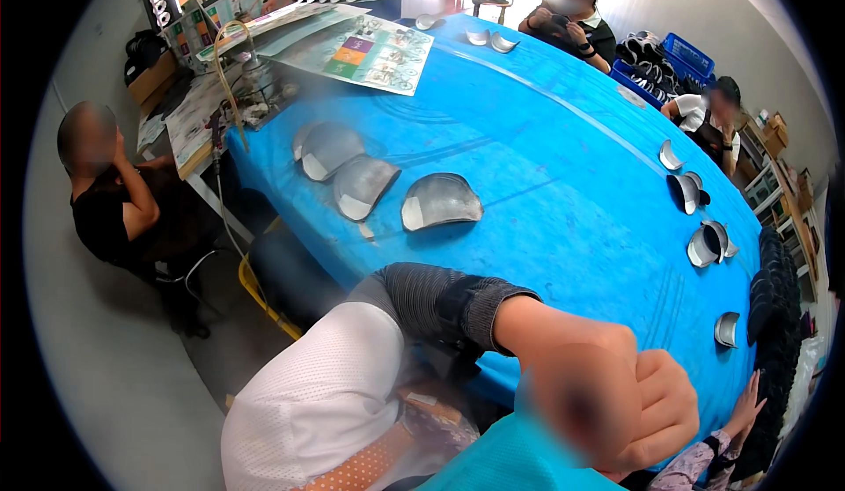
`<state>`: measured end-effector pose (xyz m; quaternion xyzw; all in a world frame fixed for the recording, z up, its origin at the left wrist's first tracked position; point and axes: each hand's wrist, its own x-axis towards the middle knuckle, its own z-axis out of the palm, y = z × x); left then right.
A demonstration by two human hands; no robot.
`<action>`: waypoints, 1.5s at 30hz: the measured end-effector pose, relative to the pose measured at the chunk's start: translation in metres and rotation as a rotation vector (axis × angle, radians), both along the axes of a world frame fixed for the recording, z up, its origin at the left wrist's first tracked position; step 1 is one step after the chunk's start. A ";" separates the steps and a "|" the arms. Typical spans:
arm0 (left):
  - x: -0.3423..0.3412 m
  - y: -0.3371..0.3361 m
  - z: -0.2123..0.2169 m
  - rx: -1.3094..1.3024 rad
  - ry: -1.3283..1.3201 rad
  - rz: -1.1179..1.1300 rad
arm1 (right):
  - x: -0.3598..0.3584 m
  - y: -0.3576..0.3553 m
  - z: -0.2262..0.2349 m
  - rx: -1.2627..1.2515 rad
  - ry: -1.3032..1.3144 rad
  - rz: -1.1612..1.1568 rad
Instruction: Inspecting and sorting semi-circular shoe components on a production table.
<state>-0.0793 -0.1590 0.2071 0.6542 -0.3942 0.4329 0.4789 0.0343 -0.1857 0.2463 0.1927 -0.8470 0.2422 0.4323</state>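
Observation:
My left hand (616, 394) is raised close to the camera in a fist, its fingers curled in. A blurred dark patch covers part of it, so I cannot make out what the fingers hold, if anything. Turquoise fabric (519, 456) lies just below and against the fist. A dark ribbed sleeve cover (440, 306) ends at the wrist, over a white mesh sleeve (308, 394). My right hand does not show. Beyond my arm, several curved grey shell-shaped pieces rest on the blue-covered table (563, 218); the nearest shell piece (442, 202) stands apart from the others.
More shell pieces (704, 244) lie along the table's right side, beside stacked black items (775, 315). A co-worker's hand (746, 407) reaches in at lower right. Printed boards (352, 51) lie far left. People sit around; blue crates (687, 55) stand behind.

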 end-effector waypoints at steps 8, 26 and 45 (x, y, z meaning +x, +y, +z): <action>-0.008 0.002 0.007 0.027 0.024 0.012 | -0.004 0.000 -0.004 -0.019 0.051 0.003; 0.003 0.005 -0.002 -0.014 0.007 0.016 | -0.001 0.002 0.000 -0.042 0.029 -0.038; 0.006 0.009 -0.003 0.001 0.028 0.030 | 0.004 0.008 -0.007 -0.024 0.079 0.004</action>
